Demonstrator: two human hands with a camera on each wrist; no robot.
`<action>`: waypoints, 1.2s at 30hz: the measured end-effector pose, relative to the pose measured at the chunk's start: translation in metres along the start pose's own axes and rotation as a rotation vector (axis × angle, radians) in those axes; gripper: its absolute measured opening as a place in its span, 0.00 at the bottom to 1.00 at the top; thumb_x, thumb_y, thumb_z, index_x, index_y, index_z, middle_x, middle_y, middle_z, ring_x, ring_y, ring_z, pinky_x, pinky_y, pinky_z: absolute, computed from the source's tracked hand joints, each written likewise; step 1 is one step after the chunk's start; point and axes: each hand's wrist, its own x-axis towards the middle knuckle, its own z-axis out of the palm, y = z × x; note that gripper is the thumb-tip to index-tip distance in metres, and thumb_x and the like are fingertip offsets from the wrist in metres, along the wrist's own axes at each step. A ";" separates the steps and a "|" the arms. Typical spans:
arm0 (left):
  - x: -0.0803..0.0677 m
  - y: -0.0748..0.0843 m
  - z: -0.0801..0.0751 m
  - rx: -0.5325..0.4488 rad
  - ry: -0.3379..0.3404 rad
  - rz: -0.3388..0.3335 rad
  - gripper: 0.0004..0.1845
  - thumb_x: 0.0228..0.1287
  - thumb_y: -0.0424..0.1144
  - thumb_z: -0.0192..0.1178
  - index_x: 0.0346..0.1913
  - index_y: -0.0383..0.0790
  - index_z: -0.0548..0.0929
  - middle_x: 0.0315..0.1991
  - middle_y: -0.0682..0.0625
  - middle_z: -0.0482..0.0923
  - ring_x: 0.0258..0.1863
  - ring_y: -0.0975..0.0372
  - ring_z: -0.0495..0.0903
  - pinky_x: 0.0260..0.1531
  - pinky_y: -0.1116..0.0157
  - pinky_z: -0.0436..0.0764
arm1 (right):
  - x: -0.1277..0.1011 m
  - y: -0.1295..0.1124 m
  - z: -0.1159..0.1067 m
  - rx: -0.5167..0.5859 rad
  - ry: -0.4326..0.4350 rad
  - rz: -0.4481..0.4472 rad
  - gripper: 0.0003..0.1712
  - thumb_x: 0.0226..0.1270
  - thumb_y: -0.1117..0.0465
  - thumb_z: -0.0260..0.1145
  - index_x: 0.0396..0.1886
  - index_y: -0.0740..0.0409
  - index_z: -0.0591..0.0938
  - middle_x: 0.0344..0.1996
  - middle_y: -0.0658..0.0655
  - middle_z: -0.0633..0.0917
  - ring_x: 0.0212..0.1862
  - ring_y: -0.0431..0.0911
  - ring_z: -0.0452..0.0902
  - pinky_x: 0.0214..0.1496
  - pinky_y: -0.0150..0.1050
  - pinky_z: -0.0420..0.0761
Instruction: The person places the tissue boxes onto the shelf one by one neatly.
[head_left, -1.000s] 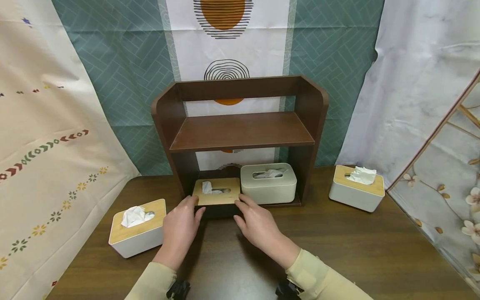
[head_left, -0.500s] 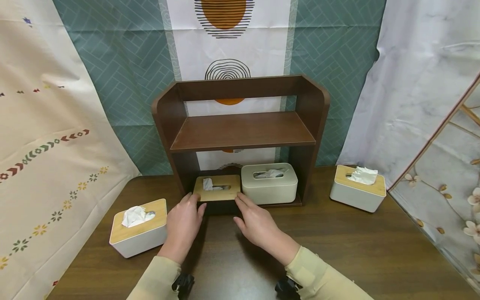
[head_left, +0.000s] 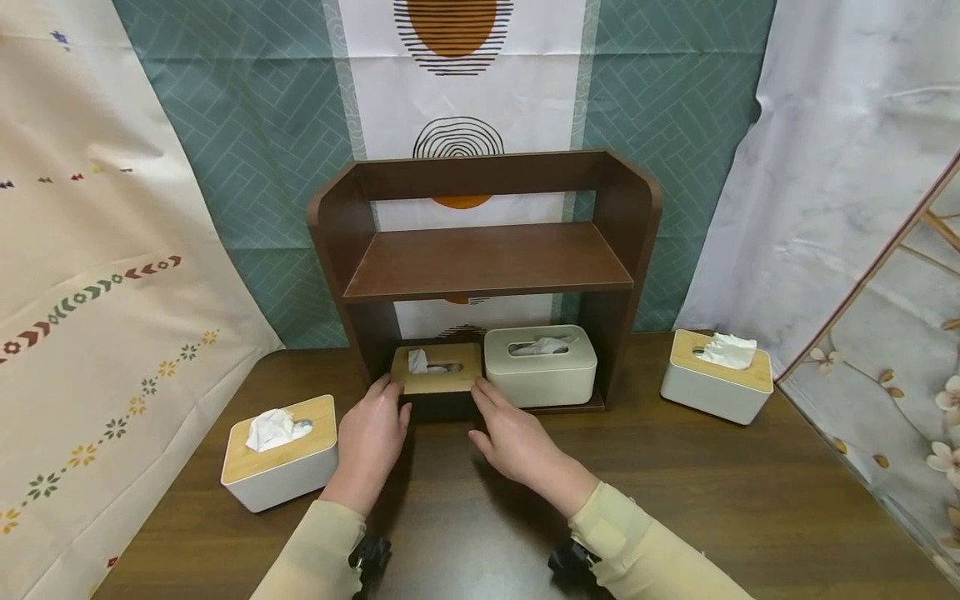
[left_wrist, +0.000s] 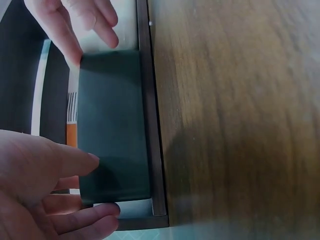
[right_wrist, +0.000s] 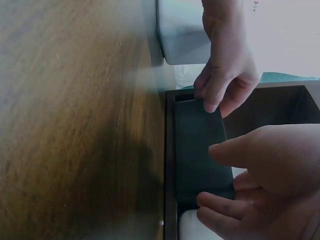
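The dark tissue box with the bamboo lid [head_left: 437,379] sits at the left end of the wooden shelf's [head_left: 480,275] bottom board, just beside the cream tissue box [head_left: 540,365] and nearly fully in. The left hand [head_left: 371,433] and right hand [head_left: 506,429] lie with fairly straight fingers against its front corners, pressing rather than clasping. To seat it well, I judge both hands should push evenly so the box slides straight back, clear of the shelf's left wall and the cream box
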 end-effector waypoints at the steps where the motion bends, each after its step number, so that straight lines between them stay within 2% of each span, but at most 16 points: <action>1: 0.001 0.000 0.000 0.001 -0.001 0.002 0.19 0.71 0.33 0.76 0.60 0.29 0.88 0.65 0.32 0.84 0.47 0.38 0.91 0.43 0.40 0.89 | 0.001 0.000 0.000 0.002 -0.002 0.000 0.39 0.82 0.59 0.72 0.82 0.71 0.69 0.83 0.69 0.67 0.77 0.61 0.74 0.65 0.56 0.85; 11: 0.005 0.000 0.002 0.006 -0.023 0.011 0.21 0.70 0.31 0.75 0.63 0.28 0.87 0.66 0.32 0.83 0.48 0.38 0.90 0.44 0.41 0.89 | 0.005 0.004 0.000 0.023 -0.030 0.009 0.41 0.82 0.60 0.71 0.83 0.72 0.66 0.84 0.69 0.64 0.78 0.61 0.72 0.68 0.57 0.82; 20: 0.005 0.001 0.000 0.019 -0.043 0.005 0.22 0.70 0.31 0.74 0.64 0.28 0.86 0.68 0.31 0.82 0.44 0.39 0.91 0.40 0.42 0.89 | 0.007 0.004 0.001 0.030 -0.044 0.017 0.42 0.82 0.60 0.72 0.84 0.72 0.65 0.85 0.69 0.62 0.79 0.61 0.71 0.69 0.57 0.82; 26: 0.005 0.001 -0.001 0.020 -0.051 0.002 0.23 0.70 0.31 0.74 0.65 0.28 0.86 0.68 0.31 0.81 0.45 0.39 0.91 0.41 0.42 0.90 | 0.006 0.003 0.000 0.035 -0.045 0.014 0.42 0.82 0.61 0.71 0.84 0.72 0.64 0.85 0.69 0.62 0.79 0.60 0.72 0.67 0.58 0.83; 31: 0.005 0.000 -0.001 0.018 -0.058 0.003 0.23 0.70 0.31 0.74 0.65 0.27 0.85 0.68 0.31 0.81 0.43 0.39 0.90 0.39 0.42 0.89 | 0.005 0.008 0.004 0.026 -0.009 -0.026 0.42 0.82 0.59 0.71 0.84 0.73 0.64 0.85 0.70 0.62 0.77 0.61 0.74 0.64 0.59 0.85; 36: 0.003 0.000 -0.002 0.018 -0.067 0.008 0.27 0.69 0.32 0.75 0.69 0.28 0.83 0.70 0.29 0.79 0.41 0.38 0.90 0.38 0.41 0.89 | 0.004 0.008 0.007 0.033 0.004 -0.017 0.42 0.82 0.59 0.71 0.84 0.73 0.64 0.85 0.69 0.62 0.76 0.61 0.75 0.61 0.58 0.86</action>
